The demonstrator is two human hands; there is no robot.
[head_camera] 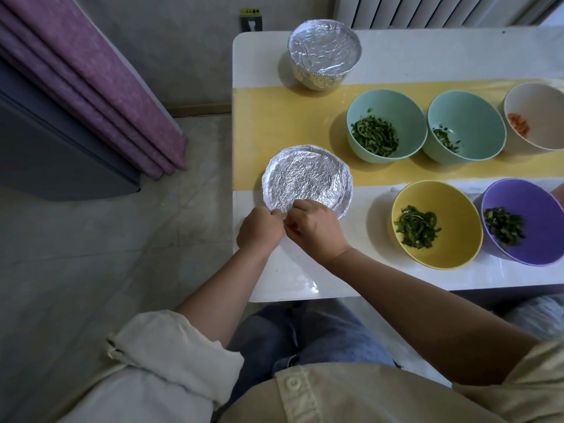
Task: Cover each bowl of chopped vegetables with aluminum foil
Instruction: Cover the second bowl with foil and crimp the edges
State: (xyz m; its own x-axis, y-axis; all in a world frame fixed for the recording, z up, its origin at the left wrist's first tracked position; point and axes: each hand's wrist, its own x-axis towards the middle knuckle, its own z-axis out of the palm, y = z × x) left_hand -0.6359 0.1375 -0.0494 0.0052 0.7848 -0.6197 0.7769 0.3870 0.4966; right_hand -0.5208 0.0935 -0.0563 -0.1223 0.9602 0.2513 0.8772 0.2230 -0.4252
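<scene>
A bowl under crinkled aluminum foil (306, 181) stands near the table's left edge. My left hand (259, 228) and my right hand (314, 228) pinch the foil at its near rim, fingertips close together. A second foil-covered bowl (324, 51) stands at the back. Uncovered, each holding chopped green vegetables, are two teal bowls (386, 125) (465, 125), a yellow bowl (436, 222) and a purple bowl (523, 221). A white bowl (534, 116) with orange pieces is at the right edge.
The white table (305, 276) has a yellow runner (274, 117) across its middle. Its left edge drops to the floor, where a purple folded mat (91, 87) leans. A radiator (427, 10) stands behind the table. My knees are under the near edge.
</scene>
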